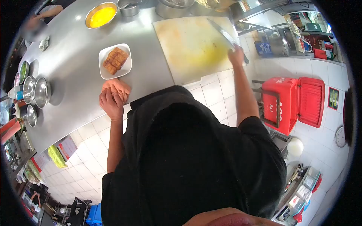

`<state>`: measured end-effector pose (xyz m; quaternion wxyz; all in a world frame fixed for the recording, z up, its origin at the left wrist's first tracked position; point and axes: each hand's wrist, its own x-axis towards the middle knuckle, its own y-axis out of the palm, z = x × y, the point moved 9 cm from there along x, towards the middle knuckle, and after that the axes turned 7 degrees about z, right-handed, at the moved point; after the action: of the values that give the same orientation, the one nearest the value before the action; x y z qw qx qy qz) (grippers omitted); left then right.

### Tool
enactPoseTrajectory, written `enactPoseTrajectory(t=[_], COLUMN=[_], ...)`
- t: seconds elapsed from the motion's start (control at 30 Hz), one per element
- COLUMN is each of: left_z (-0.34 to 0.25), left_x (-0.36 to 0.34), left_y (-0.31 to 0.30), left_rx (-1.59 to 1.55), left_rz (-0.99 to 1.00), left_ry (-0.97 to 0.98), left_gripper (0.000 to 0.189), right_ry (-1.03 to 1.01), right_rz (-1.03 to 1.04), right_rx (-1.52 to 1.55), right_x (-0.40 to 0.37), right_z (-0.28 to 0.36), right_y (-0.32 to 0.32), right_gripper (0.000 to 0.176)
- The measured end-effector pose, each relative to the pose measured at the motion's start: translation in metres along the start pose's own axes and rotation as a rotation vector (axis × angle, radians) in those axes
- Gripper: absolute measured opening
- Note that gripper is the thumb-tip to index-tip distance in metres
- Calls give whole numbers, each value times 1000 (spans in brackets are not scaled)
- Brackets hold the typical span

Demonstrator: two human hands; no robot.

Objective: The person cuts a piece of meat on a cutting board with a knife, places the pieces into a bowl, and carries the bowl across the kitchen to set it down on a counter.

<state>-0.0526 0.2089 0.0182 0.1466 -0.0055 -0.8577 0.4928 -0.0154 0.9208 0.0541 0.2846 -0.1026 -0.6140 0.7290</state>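
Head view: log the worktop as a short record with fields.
Left hand: on a crumpled orange-pink cloth
Right hand: gripping a long metal-bladed knife
Under the blade: yellow-stained white rectangular board
Beyond the cloth: white square dish holding browned, cut food
Far side: round metal bowl with bright yellow contents
Support: shiny metal counter

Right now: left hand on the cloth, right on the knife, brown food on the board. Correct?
No: the brown food is in the white dish, not on the board, per the head view. Left hand on the cloth, right hand on the knife: correct.
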Motion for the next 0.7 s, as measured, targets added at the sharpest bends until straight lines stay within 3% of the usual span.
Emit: enactPoseTrajectory(t=[0.03, 0.07, 0.1, 0.17, 0.27, 0.37, 0.5, 0.63, 0.67, 0.7], left_z=[-3, -5, -5, -5, -11, -19, -27, -17, -16, -21], left_x=[2, 2, 3, 1, -1, -5, -6, -8, -8, -8], left_y=[1, 2, 4, 6, 5, 6, 12, 24, 26, 26], left_rx=[-4, -6, -8, -7, -14, -29, 36, 61, 49, 47], left_rz=[12, 25, 46, 94, 70, 34, 16, 75, 102, 81], left_ry=[-7, -14, -43, -98, -37, -18, -22, -81, -113, -83], left_gripper=[41, 41, 42, 44, 47, 51, 53, 52, 52, 52], right_ry=[-11, 107, 60, 66, 199, 77, 39, 67, -48, -275], right_rz=[20, 105, 113, 206, 482, 467, 453, 527, 548, 430], right_rx=[-35, -103, -133, -120, -177, -293, 78, 400, 494, 469], right_x=[9, 20, 30, 37, 26, 30, -17, -117, -149, -180], right_z=[-25, -53, -81, -120, -107, -105, -68, 5, 27, 47], right_y=[-1, 3, 13, 33, 24, 22, 1, -24, -21, -19], right_gripper=[49, 50, 57, 53, 50, 47, 48, 48, 45, 44])
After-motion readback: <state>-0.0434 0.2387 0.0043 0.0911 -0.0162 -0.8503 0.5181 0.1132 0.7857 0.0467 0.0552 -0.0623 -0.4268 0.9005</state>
